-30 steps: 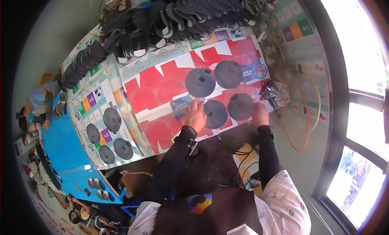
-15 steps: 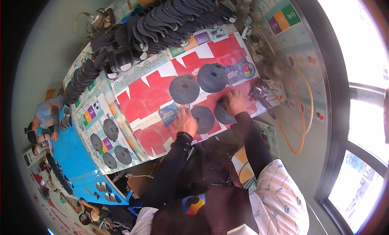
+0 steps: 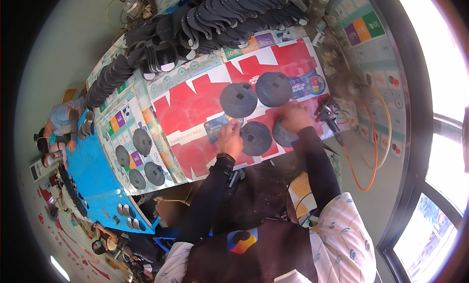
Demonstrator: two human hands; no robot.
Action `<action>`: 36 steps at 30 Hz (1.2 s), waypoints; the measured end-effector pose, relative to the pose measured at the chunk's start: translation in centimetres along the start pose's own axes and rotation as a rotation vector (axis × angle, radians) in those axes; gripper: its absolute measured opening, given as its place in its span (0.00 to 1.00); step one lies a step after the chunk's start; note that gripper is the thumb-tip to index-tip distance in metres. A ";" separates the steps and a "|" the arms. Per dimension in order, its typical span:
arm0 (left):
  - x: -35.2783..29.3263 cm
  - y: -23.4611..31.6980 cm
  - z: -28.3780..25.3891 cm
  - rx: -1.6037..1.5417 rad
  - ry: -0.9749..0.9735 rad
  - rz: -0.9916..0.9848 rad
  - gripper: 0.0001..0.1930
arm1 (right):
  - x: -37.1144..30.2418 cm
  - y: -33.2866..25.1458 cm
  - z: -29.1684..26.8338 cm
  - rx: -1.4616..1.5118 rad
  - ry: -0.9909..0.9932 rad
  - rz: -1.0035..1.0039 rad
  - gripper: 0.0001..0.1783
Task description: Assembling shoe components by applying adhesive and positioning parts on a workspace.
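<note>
On a red and white printed sheet lie several dark grey, rough-looking round pieces with small square marks. My left hand is beside the left edge of the near round piece, fingers bent and close together. Something small and pale shows at its fingertips, too small to name. With bent fingers, my right hand grips the upper right edge of another round piece, partly covering it. Just beyond my hands, two more round pieces, a left one and a right one, lie side by side.
Rows of dark curved pieces line the table's far side. A spray gun with an orange hose is at the right. Several smaller round pieces lie left, beside a blue surface. Another person is beyond.
The view has shifted, moving the scene right and slightly up. Against the sheet, my left hand sits slightly farther left; my right hand stays at the same round piece.
</note>
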State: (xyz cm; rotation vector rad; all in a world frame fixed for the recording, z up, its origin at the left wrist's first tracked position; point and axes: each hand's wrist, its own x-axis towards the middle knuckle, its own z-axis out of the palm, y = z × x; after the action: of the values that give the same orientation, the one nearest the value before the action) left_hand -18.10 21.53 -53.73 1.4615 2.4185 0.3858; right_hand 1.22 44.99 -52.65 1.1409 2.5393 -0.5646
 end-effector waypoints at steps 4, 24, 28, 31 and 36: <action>-0.7 0.6 0.0 0.050 -0.005 0.062 0.19 | -0.6 0.8 -0.1 0.040 0.063 -0.041 0.18; 0.3 -2.4 -12.8 -0.838 -0.608 -0.172 0.12 | -7.3 1.3 -16.8 0.434 0.109 0.106 0.12; -2.3 -13.7 -14.6 -1.194 -0.401 -0.488 0.23 | -5.7 -7.9 -18.5 0.519 0.409 0.034 0.06; -5.4 -16.9 -15.2 -0.579 0.039 -0.228 0.27 | -4.9 -11.2 -20.4 0.459 0.565 0.004 0.11; -2.9 -11.8 -8.2 -0.497 -0.076 -0.001 0.24 | -9.4 -10.2 -21.1 0.386 0.617 0.130 0.08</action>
State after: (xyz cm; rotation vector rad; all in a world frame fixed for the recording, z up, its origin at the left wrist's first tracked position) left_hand -29.50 13.04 -50.23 1.2247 2.0597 0.8428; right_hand -2.81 42.56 -27.82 1.8427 2.8949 -0.7922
